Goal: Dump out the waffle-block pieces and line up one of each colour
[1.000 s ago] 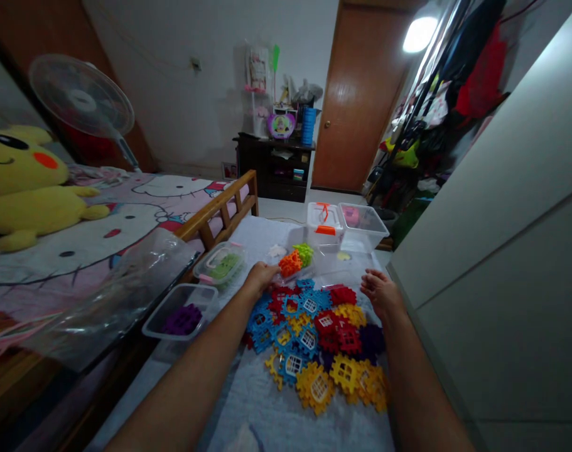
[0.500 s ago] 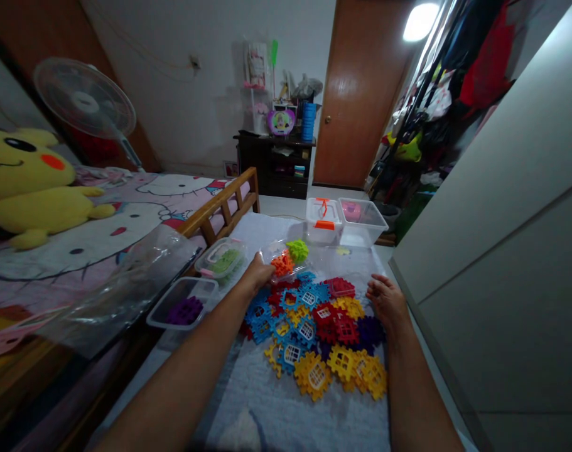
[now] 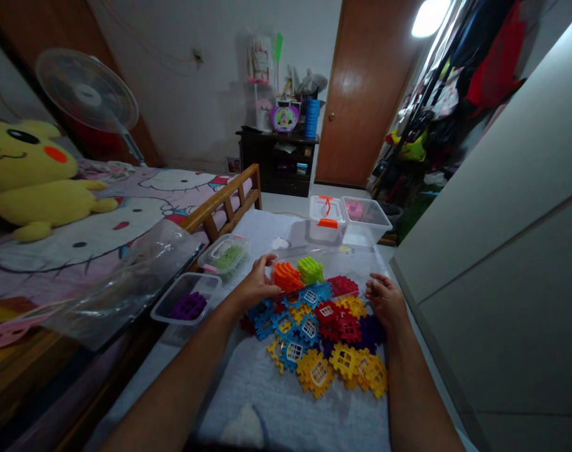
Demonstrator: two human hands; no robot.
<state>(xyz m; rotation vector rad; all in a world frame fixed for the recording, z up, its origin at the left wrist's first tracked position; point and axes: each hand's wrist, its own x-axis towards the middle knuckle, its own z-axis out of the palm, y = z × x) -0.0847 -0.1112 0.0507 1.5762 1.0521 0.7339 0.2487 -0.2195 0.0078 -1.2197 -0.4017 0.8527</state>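
My left hand (image 3: 260, 282) is closed at the left side of a clear plastic package (image 3: 330, 254), fingers and thumb apart around its edge. Inside or behind the plastic show a stack of orange interlocking pieces (image 3: 287, 277) and a stack of lime green pieces (image 3: 311, 270). My right hand (image 3: 385, 297) is beside the pile's right edge, its fingers bent together; whether they pinch the see-through plastic is unclear. Between my arms lie blue pieces (image 3: 294, 351), red pieces (image 3: 335, 323), yellow pieces (image 3: 315, 373) and dark purple pieces (image 3: 371, 333), some with white window grilles.
On the left, an open clear box (image 3: 159, 309) holds purple pieces (image 3: 188, 306), behind it a lidded box (image 3: 210, 260) with green pieces. At the far end stand a box with orange clips (image 3: 327, 233) and another clear box (image 3: 377, 233). A wooden bed rail (image 3: 222, 204) runs along the left.
My left hand has come nearer with the plastic package. The orange and green stacks have moved closer and turned, showing their layered edges. My right hand has barely moved.
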